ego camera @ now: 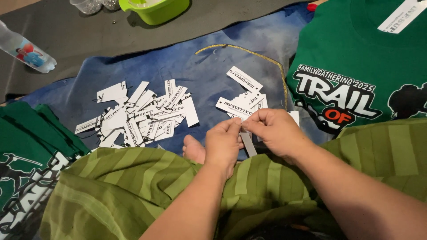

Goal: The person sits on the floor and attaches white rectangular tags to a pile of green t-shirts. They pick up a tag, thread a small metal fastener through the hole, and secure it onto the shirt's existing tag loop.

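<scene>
My left hand (221, 143) and my right hand (275, 132) meet over my lap, fingertips pinched together on a white paper tag (248, 144) that hangs down between them. Just beyond the hands lies a small heap of white printed tags (242, 100) on a blue cloth (200, 66). A larger pile of the same tags (142, 115), some with dark strings, lies to the left on the cloth. A gold cord (262, 58) curves across the cloth.
A green printed T-shirt (356, 58) with a white label lies at the right, more green shirts (31, 146) are stacked at the left. A lime-green bowl (155, 9), a clear cup (86, 5) and a plastic bottle (26, 51) stand at the back. My green striped garment (133, 182) covers my lap.
</scene>
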